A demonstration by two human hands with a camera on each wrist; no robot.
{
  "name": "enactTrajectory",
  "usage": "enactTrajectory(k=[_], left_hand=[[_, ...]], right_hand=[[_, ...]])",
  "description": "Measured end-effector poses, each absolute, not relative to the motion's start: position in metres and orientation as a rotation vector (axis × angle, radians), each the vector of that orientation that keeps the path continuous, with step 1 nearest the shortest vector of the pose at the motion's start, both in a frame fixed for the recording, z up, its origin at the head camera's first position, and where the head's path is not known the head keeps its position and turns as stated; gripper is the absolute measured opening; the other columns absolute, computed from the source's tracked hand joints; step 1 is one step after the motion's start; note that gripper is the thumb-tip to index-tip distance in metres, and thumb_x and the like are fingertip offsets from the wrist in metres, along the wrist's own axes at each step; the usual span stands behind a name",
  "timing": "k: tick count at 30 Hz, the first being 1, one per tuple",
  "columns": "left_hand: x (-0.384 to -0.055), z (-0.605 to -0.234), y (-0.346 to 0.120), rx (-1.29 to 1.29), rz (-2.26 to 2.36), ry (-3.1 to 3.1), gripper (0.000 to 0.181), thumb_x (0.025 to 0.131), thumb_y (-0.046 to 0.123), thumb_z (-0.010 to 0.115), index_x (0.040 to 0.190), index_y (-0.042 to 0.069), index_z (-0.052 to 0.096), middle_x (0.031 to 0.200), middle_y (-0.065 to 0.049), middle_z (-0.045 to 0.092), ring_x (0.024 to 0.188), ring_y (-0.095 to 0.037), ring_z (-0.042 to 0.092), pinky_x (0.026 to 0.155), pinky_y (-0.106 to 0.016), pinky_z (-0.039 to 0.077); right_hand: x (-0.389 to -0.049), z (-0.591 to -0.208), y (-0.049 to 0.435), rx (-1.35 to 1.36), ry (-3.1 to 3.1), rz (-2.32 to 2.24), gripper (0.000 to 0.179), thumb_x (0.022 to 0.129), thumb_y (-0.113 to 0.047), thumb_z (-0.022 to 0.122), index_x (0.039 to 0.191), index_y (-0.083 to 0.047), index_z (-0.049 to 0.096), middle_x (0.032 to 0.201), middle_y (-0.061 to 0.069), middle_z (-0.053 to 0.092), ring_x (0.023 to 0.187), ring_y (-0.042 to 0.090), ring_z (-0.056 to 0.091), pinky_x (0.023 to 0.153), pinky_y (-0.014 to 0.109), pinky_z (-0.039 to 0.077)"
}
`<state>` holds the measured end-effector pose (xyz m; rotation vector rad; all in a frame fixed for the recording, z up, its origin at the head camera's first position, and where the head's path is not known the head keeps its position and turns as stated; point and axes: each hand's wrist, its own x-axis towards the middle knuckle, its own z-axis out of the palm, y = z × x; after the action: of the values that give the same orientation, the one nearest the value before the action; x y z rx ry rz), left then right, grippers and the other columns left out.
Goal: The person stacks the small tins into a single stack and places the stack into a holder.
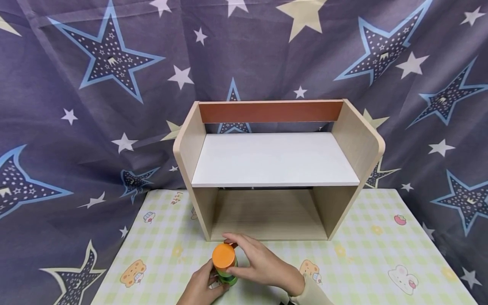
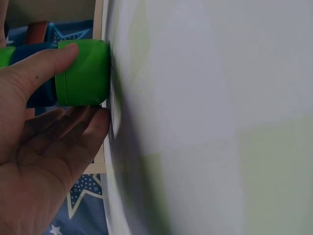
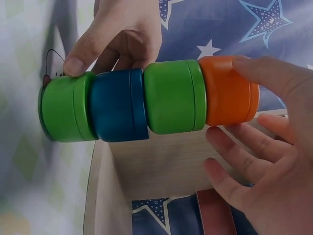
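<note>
A single upright stack of small round lidded jars stands on the tablecloth. In the right wrist view, from the table up, come a green jar (image 3: 63, 110), a dark blue jar (image 3: 117, 107), another green jar (image 3: 173, 98) and an orange jar (image 3: 227, 93) on top. My left hand (image 1: 201, 284) is low on the stack, holding the bottom green jar (image 2: 85, 78) between thumb and fingers. At the top, my right hand (image 1: 263, 262) holds the orange jar, thumb on one side and fingers on the other.
Just behind the stack stands a wooden two-tier shelf (image 1: 274, 159) with a white upper board and a reddish-brown back rail (image 1: 270, 112). A checked tablecloth (image 1: 381, 262) with cartoon prints covers the table. Behind hangs a dark star-patterned curtain (image 1: 152, 118).
</note>
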<state>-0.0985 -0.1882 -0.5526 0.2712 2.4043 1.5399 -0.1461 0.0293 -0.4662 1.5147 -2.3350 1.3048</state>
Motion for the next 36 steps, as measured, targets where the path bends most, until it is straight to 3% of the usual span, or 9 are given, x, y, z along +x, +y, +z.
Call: enactTrajectory(k=[14,26,36], left_hand=[[-0.098,-0.555,-0.188,0.281,1.573,2.366,0.066,0.076,0.026,0.077,0.129,0.009,0.043,0.12,-0.01,0.052,0.108,-0.024,0.056,0.085,-0.026,0.051],[-0.099,-0.555,-0.188,0.284,1.554,2.386,0.067,0.075,0.025,0.078,0.129,0.007,0.043,0.12,-0.012,0.051,0.108,-0.026,0.056,0.086,-0.026,0.05],[-0.099,-0.553,-0.187,0.257,1.539,2.375,0.068,0.075,0.026,0.078,0.129,0.006,0.043,0.12,-0.012,0.051,0.107,-0.026,0.056,0.084,-0.026,0.051]], right_hand=[[-0.144,-0.474,0.039,1.49,-2.376,1.275,0.071,0.086,-0.025,0.067,0.144,-0.018,0.026,0.134,-0.004,0.043,0.108,0.009,0.051,0.09,0.024,0.046],[-0.144,-0.492,0.047,1.429,-2.381,1.339,0.078,0.08,-0.016,0.072,0.144,-0.019,0.026,0.133,-0.006,0.043,0.112,0.008,0.049,0.091,0.025,0.046],[-0.141,-0.506,0.054,1.359,-2.44,1.411,0.074,0.084,-0.022,0.07,0.143,-0.022,0.026,0.129,-0.008,0.046,0.112,0.008,0.049,0.09,0.026,0.047]])
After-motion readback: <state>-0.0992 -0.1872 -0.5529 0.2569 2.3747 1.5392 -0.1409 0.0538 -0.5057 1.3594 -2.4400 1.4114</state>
